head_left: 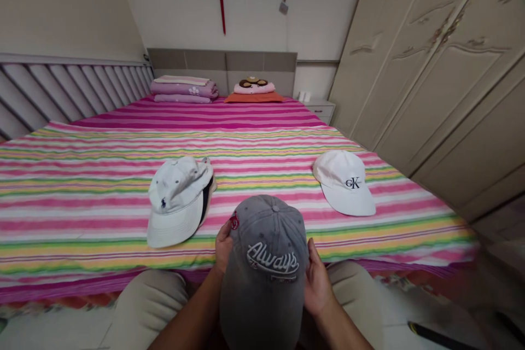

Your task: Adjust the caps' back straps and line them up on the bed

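Observation:
A grey baseball cap (262,295) with white "Always" lettering is held up over my lap, its brim toward me. My left hand (223,243) grips the cap's left side, fingers partly behind it. On the opposite side, my right hand (318,281) holds the cap, with the thumb showing and the other fingers mostly hidden. A white cap (174,197) with a small dark emblem lies on the bed to the left, over what looks like another cap with a black edge. To the right rests a white cap (344,183) with dark letters.
The bed (262,147) has a striped sheet in pink, yellow and green. Folded purple bedding (184,90) and a pink pile (254,88) sit by the headboard (188,63). A wardrobe (430,65) stands at right, a bed rail (74,85) at left.

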### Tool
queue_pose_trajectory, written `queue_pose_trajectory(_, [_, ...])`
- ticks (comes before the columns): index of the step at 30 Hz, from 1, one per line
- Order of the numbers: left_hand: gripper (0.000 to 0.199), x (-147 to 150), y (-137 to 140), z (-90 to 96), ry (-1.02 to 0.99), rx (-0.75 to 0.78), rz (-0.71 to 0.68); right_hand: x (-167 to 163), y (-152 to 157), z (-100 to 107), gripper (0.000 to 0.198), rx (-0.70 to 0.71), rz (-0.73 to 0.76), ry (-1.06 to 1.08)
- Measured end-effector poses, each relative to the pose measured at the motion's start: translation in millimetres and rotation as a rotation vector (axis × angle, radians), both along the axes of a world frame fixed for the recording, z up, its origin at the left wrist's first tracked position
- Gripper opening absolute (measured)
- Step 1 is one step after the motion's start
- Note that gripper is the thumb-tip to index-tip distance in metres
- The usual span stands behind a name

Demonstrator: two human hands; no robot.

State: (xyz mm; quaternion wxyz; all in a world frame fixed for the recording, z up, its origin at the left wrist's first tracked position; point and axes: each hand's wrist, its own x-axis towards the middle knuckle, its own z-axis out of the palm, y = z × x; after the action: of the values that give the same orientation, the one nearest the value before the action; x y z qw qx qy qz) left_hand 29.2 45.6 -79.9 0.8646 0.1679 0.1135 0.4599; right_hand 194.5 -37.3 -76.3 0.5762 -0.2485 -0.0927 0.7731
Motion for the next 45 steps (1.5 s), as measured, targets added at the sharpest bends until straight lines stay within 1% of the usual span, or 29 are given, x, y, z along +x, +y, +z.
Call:
queue_pose_trajectory(2, [0.031,-1.6,1.8,-1.2,-0.028,0.019,-0.083,3.1,0.6,6.7,0.043,0.017,0.005,0.007])
queue_pose_trajectory(6, [0.037,-4.3,4.4,-1.3,-0.065,0.067,-0.141,12.4,5.8,13.1,0.037,0.075,0.036,0.012])
queue_pose_trajectory(8, [0.038,-3.1,5.2,4.6,-0.007,0.014,-0.213,21.1,11.0,12.8,0.035,0.094,0.018,0.001])
queue_pose_trajectory(10, [0.041,0.8,6.6,14.8,0.092,-0.076,-0.293,32.0,17.7,12.9,0.032,0.095,0.001,-0.011])
queue_pose_trajectory(12, [0.043,7.1,9.4,25.8,0.164,-0.120,-0.319,43.6,25.6,14.9,0.028,0.090,-0.022,-0.017])
queue_pose_trajectory(14, [0.045,14.6,14.2,33.9,0.184,-0.114,-0.316,54.6,34.2,18.7,0.023,0.094,-0.073,-0.025])
queue_pose_trajectory(17, [0.045,27.0,23.0,38.1,0.199,-0.113,-0.264,69.0,47.6,24.1,0.020,0.101,-0.144,-0.061])
queue_pose_trajectory(21, [0.040,45.6,33.6,36.8,0.268,-0.191,-0.115,84.0,64.5,26.0,0.027,0.038,-0.120,-0.165])
queue_pose_trajectory(24, [0.038,59.6,42.9,36.5,0.312,-0.228,-0.059,93.0,77.6,25.9,0.031,0.013,-0.123,-0.217])
queue_pose_trajectory(27, [0.036,72.5,57.5,38.1,0.333,-0.236,-0.065,102.4,94.8,28.3,0.027,0.009,-0.176,-0.266])
queue_pose_trajectory(32, [0.035,95.8,92.0,39.9,0.325,-0.225,-0.046,120.5,131.1,33.9,0.015,0.027,-0.313,-0.375])
queue_pose_trajectory(36, [0.035,113.4,115.6,33.6,0.356,-0.243,-0.030,130.3,152.1,27.9,0.008,0.038,-0.383,-0.485])
queue_pose_trajectory(40, [0.036,125.7,129.6,28.5,0.378,-0.259,-0.052,134.2,164.8,19.7,0.011,0.048,-0.429,-0.596])
queue_pose_trajectory(45, [0.036,139.9,145.0,30.4,0.371,-0.240,-0.040,142.6,177.9,20.6,0.021,0.059,-0.536,-0.824])
